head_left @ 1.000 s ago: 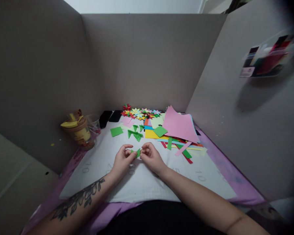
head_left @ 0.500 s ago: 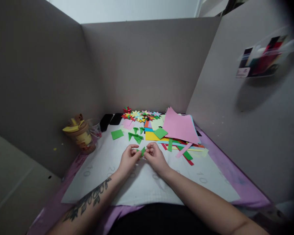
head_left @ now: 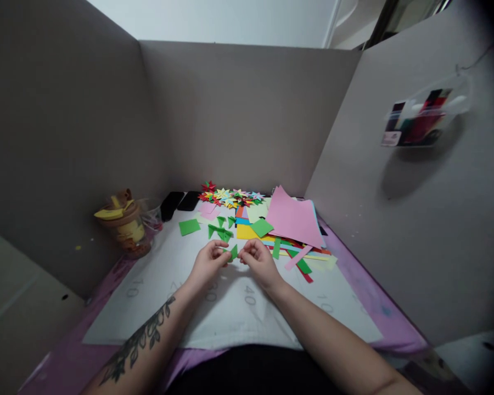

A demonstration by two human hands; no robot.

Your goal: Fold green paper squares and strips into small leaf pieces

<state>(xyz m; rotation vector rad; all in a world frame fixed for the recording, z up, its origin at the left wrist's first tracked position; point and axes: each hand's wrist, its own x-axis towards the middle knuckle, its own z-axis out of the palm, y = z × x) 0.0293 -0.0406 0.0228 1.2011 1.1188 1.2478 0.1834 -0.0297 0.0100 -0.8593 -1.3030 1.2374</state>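
My left hand [head_left: 208,261] pinches a small folded piece of green paper [head_left: 234,252] between thumb and fingers, just above the white sheet. One pointed corner of the fold sticks up to the right. Beside it, my right hand [head_left: 259,262] has its thumb and fingers pressed together close to the paper's right edge; whether they grip anything is too small to tell. Beyond my hands lie several other folded green pieces [head_left: 220,232]. A flat green square [head_left: 189,227] rests to their left, and another green square [head_left: 262,227] to their right.
Colourful paper stars [head_left: 226,196] are heaped at the back. Pink sheets [head_left: 294,216] and loose paper strips [head_left: 299,258] lie at right. At left stand a brown-and-yellow cup [head_left: 125,225] and a clear cup [head_left: 151,214], near two black objects [head_left: 181,201]. Grey partitions [head_left: 247,115] surround the desk.
The view has shifted, so everything on the desk appears farther left. My right fingertips have drawn slightly away from the folded green paper, while my left hand keeps hold of it.
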